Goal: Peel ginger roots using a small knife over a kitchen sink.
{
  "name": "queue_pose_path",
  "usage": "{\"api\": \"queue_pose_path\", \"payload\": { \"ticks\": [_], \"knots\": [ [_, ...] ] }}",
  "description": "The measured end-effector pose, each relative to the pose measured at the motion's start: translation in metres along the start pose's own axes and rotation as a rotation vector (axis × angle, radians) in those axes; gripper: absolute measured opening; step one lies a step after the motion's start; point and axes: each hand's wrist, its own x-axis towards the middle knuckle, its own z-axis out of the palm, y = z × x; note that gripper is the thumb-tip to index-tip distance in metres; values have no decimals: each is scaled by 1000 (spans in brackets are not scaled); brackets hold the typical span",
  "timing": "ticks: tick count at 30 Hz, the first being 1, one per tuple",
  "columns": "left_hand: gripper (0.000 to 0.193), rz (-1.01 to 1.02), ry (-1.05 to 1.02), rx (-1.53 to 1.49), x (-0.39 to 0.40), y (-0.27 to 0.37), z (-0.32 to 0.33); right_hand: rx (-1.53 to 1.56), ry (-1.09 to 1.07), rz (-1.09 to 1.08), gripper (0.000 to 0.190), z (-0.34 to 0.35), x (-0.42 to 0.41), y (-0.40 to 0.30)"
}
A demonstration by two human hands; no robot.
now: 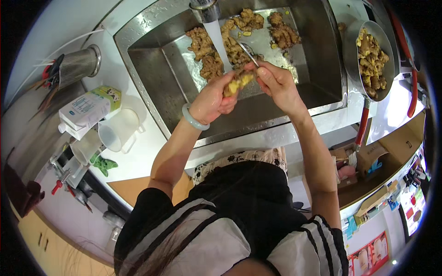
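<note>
My left hand [214, 98], with a pale bangle [195, 117] at the wrist, grips a piece of ginger root [238, 84] that shows yellow, peeled flesh. In my right hand [276, 82] is a metal spoon [249, 52], its bowl end pointing up and away from me; my right fingertips are against the ginger's right end. Both hands are above a steel sink [152, 74]. Water runs from the faucet [205, 9] just beyond the ginger. Several knobbly unpeeled ginger roots [200, 43] lie on the sink floor, with small cut bits among them.
Right of the sink, a red-handled pan [390, 74] holds many ginger pieces [372, 60]. To the left are a mesh utensil holder [77, 67], a carton [90, 110], clear plastic jugs [119, 130] and a green cloth [103, 164]. An open cardboard box [400, 145] is at lower right.
</note>
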Motion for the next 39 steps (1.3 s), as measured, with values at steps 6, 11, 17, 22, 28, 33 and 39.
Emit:
{"api": "queue_pose_path", "payload": {
  "ticks": [6,11,17,22,28,33,39],
  "knots": [
    [32,364,404,257,3,-11,18,-108,1,12,52,23,-12,-5],
    [35,539,351,306,4,-17,13,56,-10,-21,49,28,-11,1],
    [33,494,246,372,-2,-19,14,110,27,40,37,4,-3,6],
    [36,518,68,492,-7,-20,4,-62,-56,-47,69,14,-16,-9],
    [37,528,103,577,-12,-20,-1,-176,-111,-98,59,7,-13,-8],
    [38,515,38,460,-9,-22,-2,59,-97,6,51,6,-12,-12],
    [40,599,166,701,-6,-22,11,77,-106,47,52,0,-11,-11]
  ]
}}
